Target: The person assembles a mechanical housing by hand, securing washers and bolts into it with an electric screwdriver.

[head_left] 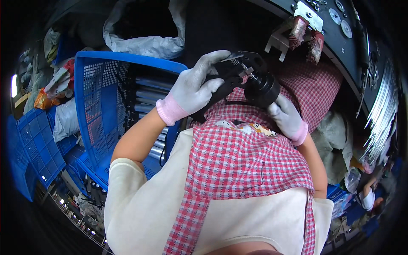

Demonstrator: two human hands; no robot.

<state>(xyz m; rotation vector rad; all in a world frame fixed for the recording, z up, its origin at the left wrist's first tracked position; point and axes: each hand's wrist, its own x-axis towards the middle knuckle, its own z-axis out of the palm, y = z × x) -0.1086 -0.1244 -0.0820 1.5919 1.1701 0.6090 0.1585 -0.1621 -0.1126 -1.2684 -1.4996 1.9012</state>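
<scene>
Over my lap I hold a black mechanical assembly [262, 88] with a round, cup-like black end and a shiny metal bolt and spring at its middle. My left hand [189, 87], in a white glove with a pink cuff, is closed around its flat black arm, thumb and forefinger on opposite sides. My right hand [288, 117], gloved the same way, grips the round end from below; several of its fingers are hidden behind it. A red checked apron [250, 165] lies under the part.
At my left stands a blue plastic crate [87, 102] with silver and black tubes [148, 95]. A dark workbench [340, 42] with metal discs and a bracket with red-wrapped ends [299, 32] is at far right. Thin metal rods [380, 114] lie beyond. Another person [369, 197] is at lower right.
</scene>
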